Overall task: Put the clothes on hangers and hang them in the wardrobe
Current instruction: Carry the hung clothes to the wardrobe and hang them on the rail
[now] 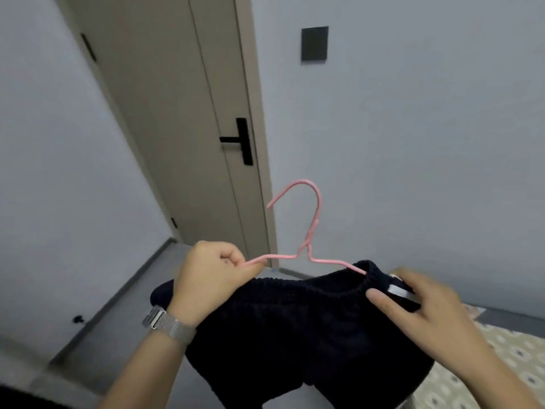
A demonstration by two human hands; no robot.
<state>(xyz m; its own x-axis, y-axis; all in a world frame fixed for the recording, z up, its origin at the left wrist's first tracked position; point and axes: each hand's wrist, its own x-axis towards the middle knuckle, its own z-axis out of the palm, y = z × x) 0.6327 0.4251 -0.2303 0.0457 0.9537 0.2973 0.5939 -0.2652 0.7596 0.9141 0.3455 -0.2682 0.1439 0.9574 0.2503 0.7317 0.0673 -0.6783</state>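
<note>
A pink wire hanger [309,231] stands upright in front of me, hook pointing left. Its right arm runs into the ribbed elastic opening of a dark navy garment [295,335], which hangs below both hands. My left hand [212,278], with a metal mesh watch on the wrist, is shut on the hanger's left arm and on the garment's edge beneath it. My right hand [418,302] grips the garment's right edge by a white stripe, where the hanger's end goes in. No wardrobe is in view.
A beige closed door [177,113] with a black lever handle [239,140] stands straight ahead between grey walls. A black square plate [314,44] is on the right wall. A patterned bed cover [507,358] lies at lower right. Grey floor runs along the left.
</note>
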